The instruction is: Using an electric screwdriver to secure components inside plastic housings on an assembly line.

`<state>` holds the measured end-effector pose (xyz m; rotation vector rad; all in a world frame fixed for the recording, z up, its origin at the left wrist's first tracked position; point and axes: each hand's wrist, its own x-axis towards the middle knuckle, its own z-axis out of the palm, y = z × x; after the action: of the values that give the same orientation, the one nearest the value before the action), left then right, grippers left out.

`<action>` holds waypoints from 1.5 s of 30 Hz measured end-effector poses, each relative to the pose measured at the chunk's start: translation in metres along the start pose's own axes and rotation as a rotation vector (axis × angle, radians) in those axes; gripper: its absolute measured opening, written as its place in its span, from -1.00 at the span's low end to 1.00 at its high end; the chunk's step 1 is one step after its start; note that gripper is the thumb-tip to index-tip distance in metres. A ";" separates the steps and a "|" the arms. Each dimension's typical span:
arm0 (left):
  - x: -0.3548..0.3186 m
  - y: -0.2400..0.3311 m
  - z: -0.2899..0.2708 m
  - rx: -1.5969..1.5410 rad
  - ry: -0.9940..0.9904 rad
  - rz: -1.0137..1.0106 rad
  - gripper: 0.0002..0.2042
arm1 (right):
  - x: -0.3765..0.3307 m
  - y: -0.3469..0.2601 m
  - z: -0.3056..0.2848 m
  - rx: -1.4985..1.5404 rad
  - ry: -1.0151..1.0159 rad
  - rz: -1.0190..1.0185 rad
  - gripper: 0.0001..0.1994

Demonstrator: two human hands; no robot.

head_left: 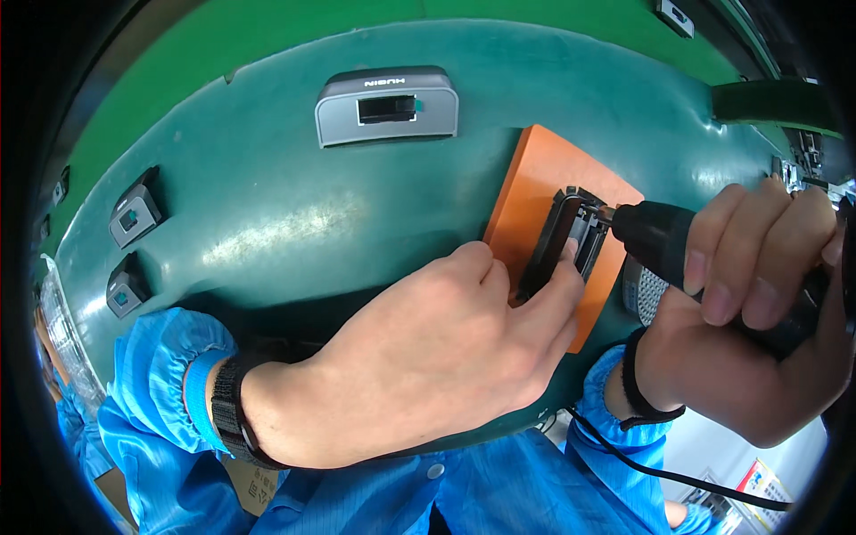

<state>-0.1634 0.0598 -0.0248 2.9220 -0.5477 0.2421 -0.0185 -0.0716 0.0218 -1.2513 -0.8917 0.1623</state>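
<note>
The middle of the green work mat [294, 214] lies bare between the grey housing [386, 105] near its far edge and the left hand [428, 357] at its near edge. Along the left edge two small grey parts [134, 214] [127, 287] narrow the way in. Toward the right edge the room is crowded: the orange pad [535, 178] carries a black frame [562, 241], the left hand's fingers [557, 285] press against it, and the black power screwdriver [660, 236] in the right hand [749, 330] closes off that side.
</note>
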 end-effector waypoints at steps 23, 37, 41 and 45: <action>-0.001 -0.002 0.001 -0.036 0.011 0.015 -0.85 | 0.001 0.011 0.009 -0.017 -0.111 -0.055 -0.84; 0.002 -0.003 -0.004 0.030 -0.025 -0.001 -0.79 | -0.029 -0.052 -0.057 -0.190 0.216 -0.097 -0.76; 0.004 -0.006 -0.009 0.035 -0.072 -0.006 -0.67 | -0.023 -0.033 -0.066 -0.013 0.240 -0.045 -0.87; 0.011 -0.005 -0.022 -0.069 -0.200 -0.019 -0.46 | -0.021 -0.016 -0.074 0.020 0.251 -0.044 -0.85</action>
<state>-0.1538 0.0645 -0.0019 2.8994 -0.5439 -0.0717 0.0108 -0.1451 0.0225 -1.2019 -0.6981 -0.0209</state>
